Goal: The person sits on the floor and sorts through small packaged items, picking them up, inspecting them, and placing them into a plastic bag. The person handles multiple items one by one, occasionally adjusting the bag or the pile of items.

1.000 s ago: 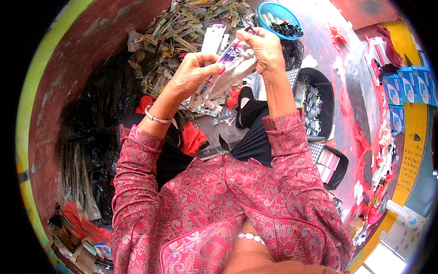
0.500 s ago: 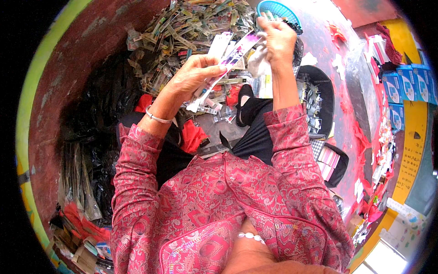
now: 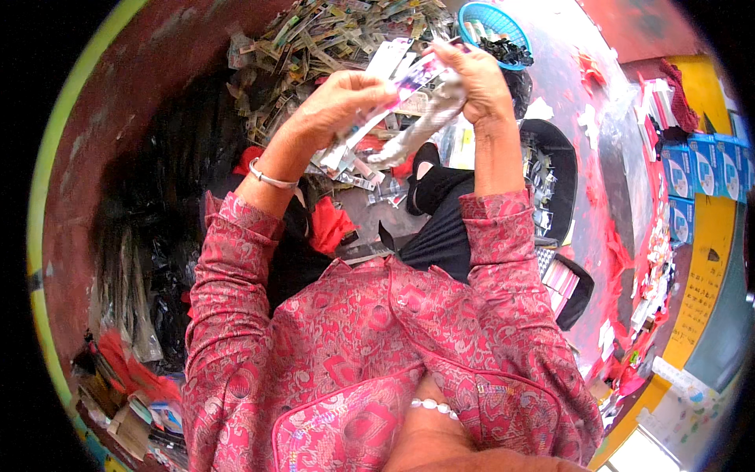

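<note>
Both hands (image 3: 346, 101) (image 3: 481, 82) hold a slim purple-and-white packet (image 3: 418, 76), a blue basket (image 3: 494, 14) beyond.

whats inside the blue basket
The basket shows pale packets and a heap of shiny black pieces. Anything beneath those is covered, so I can't tell.

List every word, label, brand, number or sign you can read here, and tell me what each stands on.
No text is clear enough to quote.
Purple-and-white strip packet in the left hand: print blurred.
Heaped packets: print too small.
Blue-and-white boxes at right: print too small.
Yellow wall band: dark written marks, too small.
</note>
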A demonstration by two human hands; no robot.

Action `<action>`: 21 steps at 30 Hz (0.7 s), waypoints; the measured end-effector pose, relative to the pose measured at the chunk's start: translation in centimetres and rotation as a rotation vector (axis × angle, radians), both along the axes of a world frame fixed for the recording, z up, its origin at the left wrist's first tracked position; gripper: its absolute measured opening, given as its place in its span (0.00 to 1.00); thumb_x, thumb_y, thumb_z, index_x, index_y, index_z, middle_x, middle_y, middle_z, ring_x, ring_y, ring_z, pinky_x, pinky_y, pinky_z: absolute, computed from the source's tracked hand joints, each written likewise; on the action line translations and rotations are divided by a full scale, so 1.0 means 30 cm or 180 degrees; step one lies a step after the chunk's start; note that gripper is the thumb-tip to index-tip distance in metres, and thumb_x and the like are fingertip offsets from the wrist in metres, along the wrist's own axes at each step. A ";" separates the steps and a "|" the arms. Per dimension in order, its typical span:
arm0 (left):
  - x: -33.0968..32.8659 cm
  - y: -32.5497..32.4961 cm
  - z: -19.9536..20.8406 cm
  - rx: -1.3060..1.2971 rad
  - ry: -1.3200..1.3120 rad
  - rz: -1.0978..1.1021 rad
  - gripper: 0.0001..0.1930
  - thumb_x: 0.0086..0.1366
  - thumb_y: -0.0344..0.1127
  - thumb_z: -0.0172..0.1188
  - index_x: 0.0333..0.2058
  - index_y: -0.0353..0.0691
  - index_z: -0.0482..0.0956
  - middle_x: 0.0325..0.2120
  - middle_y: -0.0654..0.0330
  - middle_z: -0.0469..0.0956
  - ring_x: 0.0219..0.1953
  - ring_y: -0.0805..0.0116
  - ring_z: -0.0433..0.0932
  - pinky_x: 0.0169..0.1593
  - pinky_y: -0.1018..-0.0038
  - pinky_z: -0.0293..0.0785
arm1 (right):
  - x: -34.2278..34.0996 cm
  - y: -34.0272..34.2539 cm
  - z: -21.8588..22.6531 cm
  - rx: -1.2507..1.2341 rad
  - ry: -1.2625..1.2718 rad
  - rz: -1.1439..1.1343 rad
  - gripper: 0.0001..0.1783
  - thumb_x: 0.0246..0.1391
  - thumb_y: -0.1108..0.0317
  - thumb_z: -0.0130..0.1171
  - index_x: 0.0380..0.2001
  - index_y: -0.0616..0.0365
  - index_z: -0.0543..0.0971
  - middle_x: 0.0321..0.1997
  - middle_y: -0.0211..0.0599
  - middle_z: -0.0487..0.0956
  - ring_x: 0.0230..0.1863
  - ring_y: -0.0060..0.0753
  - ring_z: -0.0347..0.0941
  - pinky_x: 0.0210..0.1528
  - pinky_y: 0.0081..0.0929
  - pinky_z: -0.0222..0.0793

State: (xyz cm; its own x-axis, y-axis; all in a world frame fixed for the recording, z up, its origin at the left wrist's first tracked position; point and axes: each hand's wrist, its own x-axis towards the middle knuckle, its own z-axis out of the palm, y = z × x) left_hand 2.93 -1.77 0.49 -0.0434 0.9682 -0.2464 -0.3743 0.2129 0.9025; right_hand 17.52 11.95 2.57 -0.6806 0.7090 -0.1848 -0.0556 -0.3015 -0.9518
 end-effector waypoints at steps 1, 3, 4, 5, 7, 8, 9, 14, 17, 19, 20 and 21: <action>0.000 0.003 0.007 -0.0146 -0.0329 0.0148 0.11 0.54 0.40 0.55 0.27 0.37 0.75 0.19 0.67 0.73 0.19 0.81 0.68 0.24 0.84 0.65 | 0.003 0.013 0.006 -0.0141 0.0198 -0.0038 0.11 0.45 0.65 0.57 0.28 0.64 0.76 0.25 0.33 0.76 0.23 0.20 0.71 0.26 0.17 0.67; -0.014 0.006 0.017 -0.0290 -0.0741 0.0506 0.17 0.59 0.43 0.49 0.33 0.32 0.73 0.20 0.65 0.73 0.18 0.80 0.68 0.22 0.87 0.65 | 0.027 0.035 0.003 -0.0372 0.0520 -0.0376 0.09 0.47 0.69 0.54 0.28 0.65 0.75 0.24 0.33 0.75 0.22 0.21 0.70 0.24 0.16 0.67; -0.048 0.010 -0.010 -0.0093 -0.1227 0.0229 0.17 0.59 0.42 0.49 0.36 0.30 0.72 0.21 0.64 0.72 0.19 0.81 0.69 0.21 0.88 0.66 | 0.030 0.056 -0.007 -0.0674 0.0702 -0.0505 0.08 0.46 0.69 0.55 0.28 0.65 0.74 0.22 0.34 0.74 0.20 0.22 0.70 0.21 0.17 0.67; -0.080 0.015 -0.049 0.0105 -0.1708 -0.0057 0.18 0.59 0.41 0.49 0.38 0.28 0.70 0.23 0.64 0.71 0.20 0.81 0.69 0.20 0.89 0.68 | 0.029 0.075 -0.016 -0.0977 0.0885 -0.0631 0.08 0.46 0.69 0.55 0.27 0.65 0.74 0.21 0.36 0.74 0.18 0.24 0.69 0.18 0.19 0.67; -0.066 0.020 -0.065 -0.0019 -0.1425 0.0279 0.19 0.59 0.41 0.49 0.41 0.29 0.70 0.24 0.66 0.71 0.19 0.81 0.68 0.21 0.89 0.67 | -0.005 0.024 -0.010 -0.1198 0.1021 -0.1195 0.08 0.47 0.71 0.52 0.29 0.65 0.73 0.21 0.36 0.73 0.18 0.25 0.68 0.17 0.21 0.66; -0.055 0.020 -0.058 -0.0039 -0.1147 0.0336 0.18 0.57 0.40 0.52 0.41 0.31 0.71 0.25 0.66 0.71 0.21 0.81 0.68 0.23 0.87 0.68 | -0.018 0.000 -0.010 -0.1181 0.0972 -0.1301 0.08 0.47 0.71 0.53 0.29 0.65 0.73 0.21 0.36 0.73 0.18 0.26 0.68 0.17 0.21 0.66; -0.032 0.019 -0.043 -0.0056 -0.0876 0.0395 0.18 0.55 0.39 0.55 0.41 0.33 0.72 0.26 0.66 0.72 0.23 0.81 0.69 0.25 0.86 0.69 | -0.034 -0.019 -0.023 -0.1161 0.0916 -0.1406 0.08 0.47 0.70 0.53 0.28 0.65 0.73 0.21 0.35 0.73 0.18 0.26 0.68 0.18 0.21 0.66; 0.002 0.031 -0.044 0.0247 -0.1283 0.0958 0.12 0.54 0.34 0.56 0.35 0.33 0.71 0.27 0.62 0.73 0.30 0.73 0.72 0.36 0.77 0.71 | -0.103 -0.144 -0.052 0.0603 0.0481 -0.1675 0.06 0.45 0.73 0.53 0.30 0.62 0.73 0.22 0.31 0.73 0.19 0.19 0.67 0.20 0.17 0.64; -0.022 0.028 -0.061 0.0424 -0.1489 0.1046 0.09 0.56 0.36 0.54 0.34 0.38 0.72 0.26 0.63 0.74 0.27 0.75 0.73 0.30 0.78 0.72 | -0.110 -0.230 -0.040 0.1110 0.0278 -0.1219 0.08 0.45 0.74 0.53 0.32 0.63 0.72 0.24 0.32 0.74 0.23 0.16 0.69 0.24 0.13 0.64; -0.034 0.028 -0.056 0.0379 -0.1467 0.1157 0.09 0.58 0.36 0.51 0.33 0.37 0.72 0.25 0.62 0.74 0.26 0.74 0.73 0.30 0.77 0.72 | -0.106 -0.274 -0.029 0.1109 0.0223 -0.0944 0.10 0.43 0.76 0.55 0.33 0.64 0.71 0.23 0.31 0.74 0.23 0.16 0.69 0.24 0.12 0.64; -0.042 0.022 -0.046 0.0367 -0.1516 0.1113 0.09 0.58 0.37 0.51 0.32 0.36 0.72 0.25 0.62 0.74 0.26 0.74 0.73 0.30 0.77 0.72 | -0.106 -0.290 -0.034 0.1147 0.0188 -0.0816 0.11 0.43 0.75 0.55 0.33 0.63 0.71 0.23 0.31 0.74 0.23 0.16 0.69 0.24 0.12 0.64; -0.042 0.020 -0.030 0.0361 -0.1571 0.1054 0.10 0.58 0.37 0.50 0.32 0.36 0.72 0.25 0.62 0.74 0.25 0.73 0.73 0.30 0.77 0.72 | -0.102 -0.300 -0.037 0.1196 0.0149 -0.0701 0.12 0.42 0.75 0.56 0.33 0.63 0.70 0.23 0.31 0.74 0.23 0.16 0.69 0.24 0.12 0.64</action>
State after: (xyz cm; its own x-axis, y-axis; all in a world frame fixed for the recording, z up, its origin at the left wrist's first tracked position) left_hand 1.67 -1.18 -0.42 -0.2537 0.9442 -0.2102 -0.7845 -0.0738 0.6157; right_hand 14.46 2.96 1.46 -0.5071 0.8503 0.1410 -0.1254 0.0891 -0.9881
